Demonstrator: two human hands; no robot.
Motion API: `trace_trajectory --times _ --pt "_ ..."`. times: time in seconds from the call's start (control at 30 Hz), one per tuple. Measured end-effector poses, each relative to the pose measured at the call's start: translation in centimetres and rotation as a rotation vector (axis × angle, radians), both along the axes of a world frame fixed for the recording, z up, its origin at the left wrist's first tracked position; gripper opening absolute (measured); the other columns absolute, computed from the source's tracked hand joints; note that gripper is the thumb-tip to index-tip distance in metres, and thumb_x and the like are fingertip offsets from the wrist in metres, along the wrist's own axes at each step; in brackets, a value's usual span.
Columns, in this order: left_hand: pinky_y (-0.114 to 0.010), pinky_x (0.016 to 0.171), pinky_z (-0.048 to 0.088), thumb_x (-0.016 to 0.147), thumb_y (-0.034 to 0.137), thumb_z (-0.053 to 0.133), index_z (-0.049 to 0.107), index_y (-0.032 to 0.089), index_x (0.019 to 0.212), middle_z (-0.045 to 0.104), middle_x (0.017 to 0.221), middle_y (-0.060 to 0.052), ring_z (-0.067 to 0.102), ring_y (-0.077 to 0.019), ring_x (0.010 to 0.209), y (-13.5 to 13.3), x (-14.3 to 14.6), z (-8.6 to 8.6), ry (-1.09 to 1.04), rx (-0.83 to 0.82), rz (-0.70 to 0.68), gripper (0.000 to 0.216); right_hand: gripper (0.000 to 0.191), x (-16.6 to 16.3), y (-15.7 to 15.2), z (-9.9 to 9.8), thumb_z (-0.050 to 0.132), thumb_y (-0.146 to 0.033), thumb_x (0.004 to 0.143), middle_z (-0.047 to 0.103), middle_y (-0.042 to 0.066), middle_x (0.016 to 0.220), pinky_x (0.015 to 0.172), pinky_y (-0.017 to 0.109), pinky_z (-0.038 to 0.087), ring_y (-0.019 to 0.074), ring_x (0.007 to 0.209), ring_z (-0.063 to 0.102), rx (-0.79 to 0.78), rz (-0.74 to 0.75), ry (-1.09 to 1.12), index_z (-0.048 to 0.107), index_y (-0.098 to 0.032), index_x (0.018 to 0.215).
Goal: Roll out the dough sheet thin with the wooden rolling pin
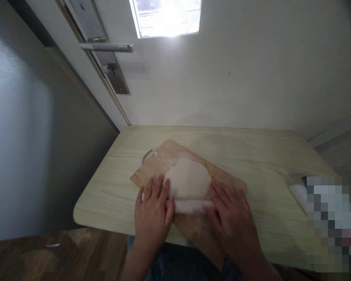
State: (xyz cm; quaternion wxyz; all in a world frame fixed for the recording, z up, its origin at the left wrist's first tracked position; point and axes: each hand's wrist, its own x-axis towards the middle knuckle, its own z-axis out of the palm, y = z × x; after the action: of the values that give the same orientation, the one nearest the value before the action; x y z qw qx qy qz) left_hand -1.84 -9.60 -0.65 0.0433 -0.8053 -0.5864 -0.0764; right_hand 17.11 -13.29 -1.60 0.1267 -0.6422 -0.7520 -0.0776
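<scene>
A flattened sheet of pale dough (188,179) lies on a wooden cutting board (229,177), its edge uneven. Across the dough's near edge runs a pale, floury cylinder that looks like a rolling pin (190,206). My left hand (153,212) rests flat over its left end, fingers stretched forward beside the dough. Over the right end lies my right hand (231,214), also with straight fingers, their tips by the dough's right edge. Both palms hide the ends of the cylinder.
The light wooden table (105,191) stands against a white door (251,78) with a metal handle (108,47). A metal ring (145,155) sticks out at the board's left corner. At the table's right, a white object (298,195) is partly covered by a blurred patch.
</scene>
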Motion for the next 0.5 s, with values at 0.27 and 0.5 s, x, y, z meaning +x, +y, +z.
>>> trace_trajectory --times 0.27,0.5 --pt "-0.048 0.095 0.031 0.084 0.028 0.034 0.045 0.02 0.122 0.041 0.132 -0.006 0.034 -0.0266 0.122 -0.1 0.2 0.1 0.0 0.015 0.029 0.041 0.047 0.5 0.3 -0.3 0.028 -0.038 0.088 0.046 0.01 0.127 0.099 0.054 0.015 0.0257 0.119 0.037 0.01 0.047 -0.008 0.044 -0.01 0.122" --pt "-0.041 0.097 0.032 0.086 0.035 0.032 0.041 0.013 0.125 0.04 0.132 -0.012 0.032 -0.025 0.123 7.3 1.3 1.0 -0.061 -0.113 -0.003 0.045 0.05 0.6 7.1 2.0 0.023 -0.042 0.088 0.041 0.012 0.131 0.097 0.05 0.023 0.0246 0.123 0.032 -0.131 -0.03 0.02 0.042 -0.013 0.125"
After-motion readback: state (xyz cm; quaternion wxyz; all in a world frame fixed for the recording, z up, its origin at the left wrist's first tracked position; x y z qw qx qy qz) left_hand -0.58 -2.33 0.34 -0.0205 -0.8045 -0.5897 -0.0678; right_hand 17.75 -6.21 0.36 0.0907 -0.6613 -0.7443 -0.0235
